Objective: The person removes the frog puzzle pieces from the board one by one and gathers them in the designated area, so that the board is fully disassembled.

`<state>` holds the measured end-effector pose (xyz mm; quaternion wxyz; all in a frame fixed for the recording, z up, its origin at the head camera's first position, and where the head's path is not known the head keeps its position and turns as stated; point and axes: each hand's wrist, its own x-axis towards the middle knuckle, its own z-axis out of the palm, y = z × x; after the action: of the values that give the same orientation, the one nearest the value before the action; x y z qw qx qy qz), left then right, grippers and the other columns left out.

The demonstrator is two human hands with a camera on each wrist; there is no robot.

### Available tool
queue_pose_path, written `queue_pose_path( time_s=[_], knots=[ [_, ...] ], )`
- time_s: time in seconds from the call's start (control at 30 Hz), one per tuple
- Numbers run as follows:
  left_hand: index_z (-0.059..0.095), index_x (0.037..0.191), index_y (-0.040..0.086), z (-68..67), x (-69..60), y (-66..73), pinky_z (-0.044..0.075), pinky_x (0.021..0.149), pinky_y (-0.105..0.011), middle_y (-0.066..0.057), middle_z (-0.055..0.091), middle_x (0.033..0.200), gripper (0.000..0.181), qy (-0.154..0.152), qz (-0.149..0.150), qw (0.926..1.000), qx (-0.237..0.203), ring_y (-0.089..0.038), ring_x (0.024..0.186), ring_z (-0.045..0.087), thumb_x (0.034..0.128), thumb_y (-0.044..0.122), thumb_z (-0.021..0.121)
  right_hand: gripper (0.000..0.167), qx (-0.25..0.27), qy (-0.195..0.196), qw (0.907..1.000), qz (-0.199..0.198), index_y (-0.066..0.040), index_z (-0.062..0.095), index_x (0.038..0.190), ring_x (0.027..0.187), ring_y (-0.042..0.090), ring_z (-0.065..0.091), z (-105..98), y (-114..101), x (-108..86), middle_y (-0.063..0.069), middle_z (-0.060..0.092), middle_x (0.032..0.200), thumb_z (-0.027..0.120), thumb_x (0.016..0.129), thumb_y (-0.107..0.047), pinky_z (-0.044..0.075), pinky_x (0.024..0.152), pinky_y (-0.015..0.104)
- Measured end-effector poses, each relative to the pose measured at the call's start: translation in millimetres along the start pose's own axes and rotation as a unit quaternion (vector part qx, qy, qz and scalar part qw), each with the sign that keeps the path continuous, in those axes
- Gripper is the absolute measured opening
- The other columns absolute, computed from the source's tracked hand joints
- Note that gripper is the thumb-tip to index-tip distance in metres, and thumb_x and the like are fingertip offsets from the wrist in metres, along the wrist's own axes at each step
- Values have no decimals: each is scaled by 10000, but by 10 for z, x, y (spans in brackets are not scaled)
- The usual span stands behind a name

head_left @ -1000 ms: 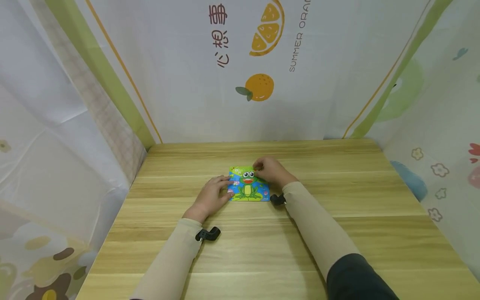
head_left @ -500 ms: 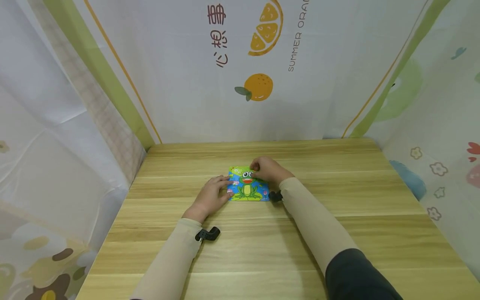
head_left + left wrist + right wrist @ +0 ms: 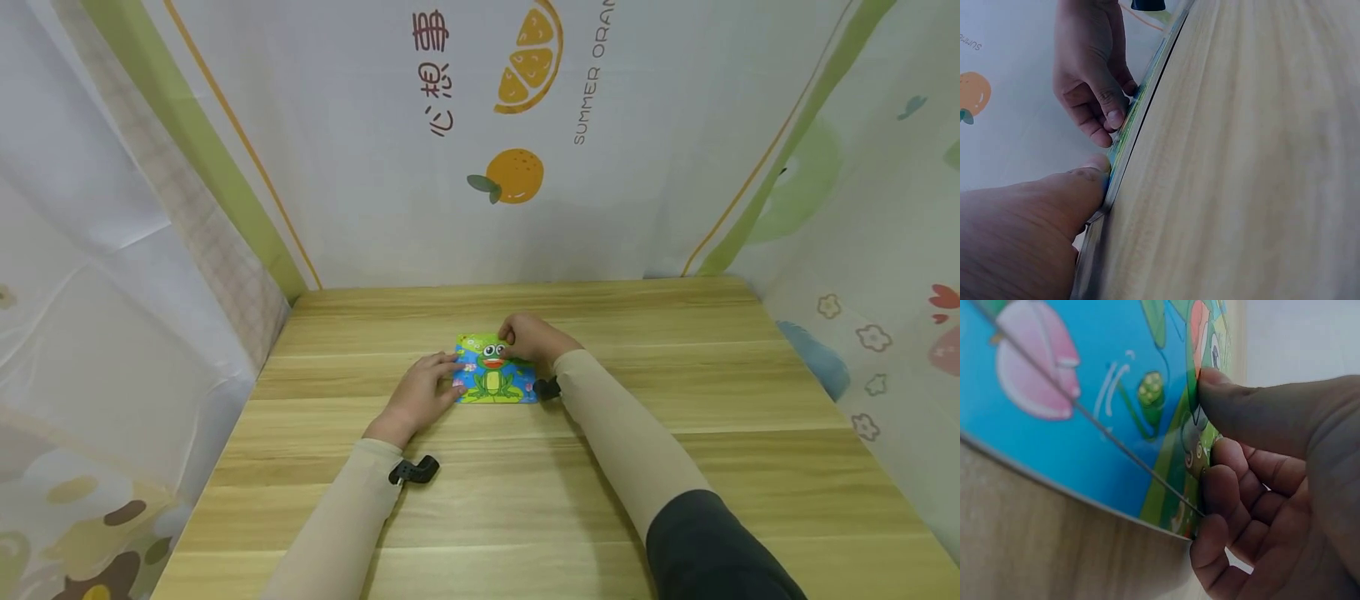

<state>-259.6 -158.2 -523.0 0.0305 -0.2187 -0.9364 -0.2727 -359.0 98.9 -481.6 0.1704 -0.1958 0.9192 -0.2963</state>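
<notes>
A small square jigsaw puzzle (image 3: 491,385) with a green frog on blue lies flat on the table. My left hand (image 3: 418,393) rests along its left side, fingers fairly straight. In the left wrist view my left thumb (image 3: 1082,190) touches the puzzle's edge; the other left fingers are mostly hidden. My right hand (image 3: 531,337) is at the upper right part. In the right wrist view the right thumb (image 3: 1235,403) touches the picture by the frog's mouth, and curled fingertips (image 3: 1216,487) meet its edge. Whether they pinch a piece cannot be made out. Dark seams cross the picture.
The wooden table (image 3: 480,508) extends around the puzzle on all sides. A printed white curtain (image 3: 585,217) hangs behind its far edge, with more cloth at left and right. Black wrist cameras sit on both wrists, the right one (image 3: 547,389) close by the puzzle's right edge.
My right hand has slid slightly left over the upper right of the puzzle. The left hand stays in place, and the head view has shifted a little.
</notes>
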Motion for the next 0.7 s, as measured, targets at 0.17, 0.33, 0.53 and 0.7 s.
queue_pose_path(
  time_s=[0.17, 0.33, 0.53, 0.7],
  knots=[
    [664, 1421, 151, 3, -3, 3, 363, 1226, -512, -35, 522, 1570, 482, 7, 23, 10000, -6, -308, 1479, 424, 1003, 382, 729, 380, -229, -82, 9997, -24, 14, 680, 1277, 949, 195, 583, -9, -18, 16, 66, 652, 1068, 793, 959, -159, 564, 927, 353],
    [666, 1418, 145, 8, -10, 8, 372, 1220, -511, -43, 532, 1560, 478, 42, 67, 10000, -49, -307, 1469, 437, 1000, 363, 738, 370, -245, -178, 9995, -64, 30, 676, 1282, 930, 196, 570, -15, -36, 1, 80, 648, 1066, 778, 967, -135, 562, 920, 357],
    [665, 1419, 140, 13, -14, -1, 377, 1216, -514, -43, 535, 1557, 479, 59, 86, 9999, -70, -308, 1467, 438, 999, 359, 739, 355, -296, -206, 9993, -12, 23, 677, 1269, 957, 198, 579, -6, -42, 11, 77, 647, 1093, 775, 968, -137, 563, 936, 371],
    [666, 1417, 140, 13, -13, -9, 377, 1216, -515, -45, 534, 1558, 475, 63, 86, 9999, -69, -311, 1468, 437, 1002, 360, 736, 342, -426, -213, 9988, 71, 5, 684, 1253, 956, 202, 579, -8, -53, 28, 69, 649, 1090, 782, 966, -152, 560, 929, 373]
  ],
)
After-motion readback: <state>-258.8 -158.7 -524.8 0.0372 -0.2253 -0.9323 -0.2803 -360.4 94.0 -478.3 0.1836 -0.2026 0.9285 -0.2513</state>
